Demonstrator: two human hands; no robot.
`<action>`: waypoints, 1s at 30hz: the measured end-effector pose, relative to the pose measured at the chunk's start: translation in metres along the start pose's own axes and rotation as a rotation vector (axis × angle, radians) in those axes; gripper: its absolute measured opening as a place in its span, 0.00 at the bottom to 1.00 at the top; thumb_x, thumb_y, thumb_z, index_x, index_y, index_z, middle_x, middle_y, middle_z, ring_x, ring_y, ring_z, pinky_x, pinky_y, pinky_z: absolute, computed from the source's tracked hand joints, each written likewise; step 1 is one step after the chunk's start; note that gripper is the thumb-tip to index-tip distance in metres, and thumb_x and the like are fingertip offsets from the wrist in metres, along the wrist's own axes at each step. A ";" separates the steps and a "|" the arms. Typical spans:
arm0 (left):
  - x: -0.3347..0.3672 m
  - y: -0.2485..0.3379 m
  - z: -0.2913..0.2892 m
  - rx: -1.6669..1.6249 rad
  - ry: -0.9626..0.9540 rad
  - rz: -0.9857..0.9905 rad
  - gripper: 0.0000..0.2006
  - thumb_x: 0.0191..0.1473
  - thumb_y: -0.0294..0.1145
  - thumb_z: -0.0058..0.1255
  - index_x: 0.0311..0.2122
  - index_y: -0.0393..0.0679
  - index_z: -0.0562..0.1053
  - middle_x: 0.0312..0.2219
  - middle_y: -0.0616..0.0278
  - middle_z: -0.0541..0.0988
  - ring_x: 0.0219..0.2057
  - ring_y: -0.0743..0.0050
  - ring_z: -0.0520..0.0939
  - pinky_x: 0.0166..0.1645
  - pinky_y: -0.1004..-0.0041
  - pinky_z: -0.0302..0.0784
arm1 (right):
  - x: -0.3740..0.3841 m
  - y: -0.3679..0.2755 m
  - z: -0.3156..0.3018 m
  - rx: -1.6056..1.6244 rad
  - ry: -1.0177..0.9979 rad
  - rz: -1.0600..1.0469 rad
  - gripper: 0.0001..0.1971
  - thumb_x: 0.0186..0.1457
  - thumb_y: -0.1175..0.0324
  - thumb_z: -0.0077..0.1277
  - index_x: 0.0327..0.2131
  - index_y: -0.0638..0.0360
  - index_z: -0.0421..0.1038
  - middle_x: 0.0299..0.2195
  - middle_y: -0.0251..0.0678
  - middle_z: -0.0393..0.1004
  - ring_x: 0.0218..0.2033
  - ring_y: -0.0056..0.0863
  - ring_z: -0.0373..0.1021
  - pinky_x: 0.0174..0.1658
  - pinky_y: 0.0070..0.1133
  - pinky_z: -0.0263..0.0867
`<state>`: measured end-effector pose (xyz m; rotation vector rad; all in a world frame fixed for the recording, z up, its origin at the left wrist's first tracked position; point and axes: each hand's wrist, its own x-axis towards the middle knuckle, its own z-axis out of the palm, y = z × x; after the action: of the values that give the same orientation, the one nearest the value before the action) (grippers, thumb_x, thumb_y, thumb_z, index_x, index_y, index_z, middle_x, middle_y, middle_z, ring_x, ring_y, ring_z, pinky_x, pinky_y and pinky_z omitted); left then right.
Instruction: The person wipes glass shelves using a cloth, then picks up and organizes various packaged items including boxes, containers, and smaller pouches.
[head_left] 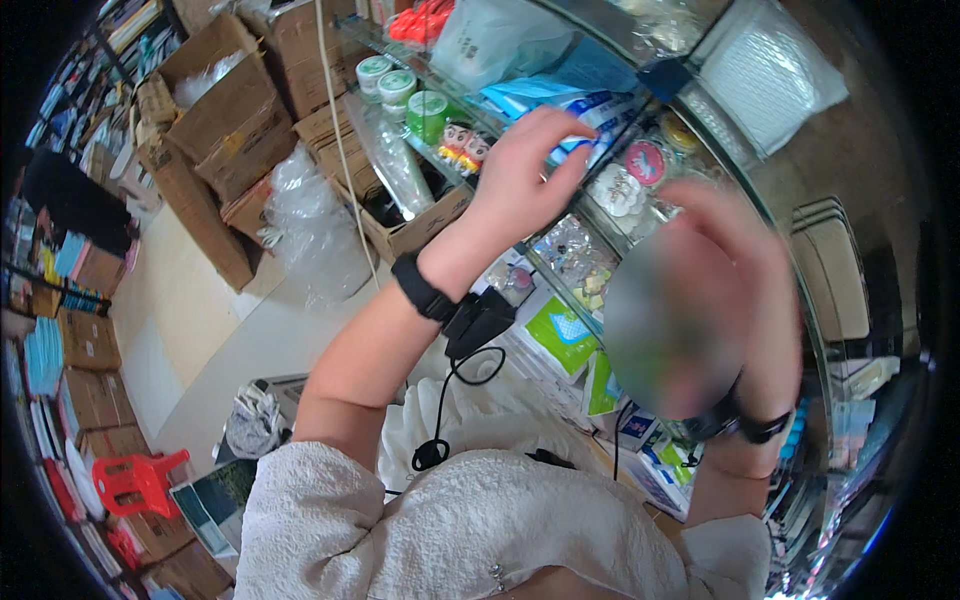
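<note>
My left hand (525, 170) reaches over the glass shelving, thumb and forefinger curled toward each other. A bit of blue shows between its fingertips, beside a blue and white plastic packet (600, 105); what it grips I cannot make out. My right hand (725, 235) is raised farther right, in front of the shelf, with its fingers smeared. A large blurred patch hides its palm and anything in it. Between the hands, on the shelf, lie a pink round item (644, 162) and a white round item (618, 190). Small clear bags (570, 255) lie below them.
Green and white tubs (397, 88) and small figurines (463, 145) line the shelf. Cardboard boxes (225, 125) and clear plastic wrap (310, 230) stand left. A red stool (140, 483) is lower left. A white cord (340, 140) hangs down. A person (75, 205) is at far left.
</note>
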<state>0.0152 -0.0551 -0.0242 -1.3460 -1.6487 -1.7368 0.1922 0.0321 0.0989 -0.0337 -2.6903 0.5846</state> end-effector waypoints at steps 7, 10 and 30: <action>-0.166 -0.043 -0.053 -0.278 -0.064 -0.975 0.08 0.54 0.30 0.45 0.37 0.36 0.70 0.30 0.64 0.75 0.33 0.81 0.75 0.39 0.80 0.70 | -0.078 0.113 0.140 0.035 -0.869 0.100 0.25 0.47 0.52 0.48 0.45 0.58 0.64 0.38 0.48 0.70 0.40 0.43 0.67 0.41 0.30 0.63; -0.207 -0.029 -0.083 -0.290 -0.018 -1.146 0.09 0.54 0.32 0.45 0.37 0.37 0.70 0.31 0.63 0.75 0.32 0.80 0.75 0.38 0.80 0.70 | -0.107 0.140 0.165 0.124 -0.980 0.194 0.25 0.48 0.52 0.48 0.44 0.60 0.65 0.38 0.49 0.70 0.39 0.44 0.67 0.42 0.30 0.63; -0.450 -0.225 0.049 -0.027 -0.200 -1.662 0.13 0.50 0.35 0.48 0.38 0.37 0.71 0.27 0.63 0.76 0.28 0.76 0.75 0.34 0.77 0.71 | -0.113 0.355 0.511 -0.080 -0.489 0.784 0.30 0.39 0.60 0.55 0.47 0.62 0.60 0.42 0.53 0.67 0.43 0.48 0.64 0.46 0.35 0.60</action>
<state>0.0584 -0.1035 -0.5254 0.2327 -3.2264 -2.2301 0.0854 0.1425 -0.5140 -1.1404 -3.1170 0.7744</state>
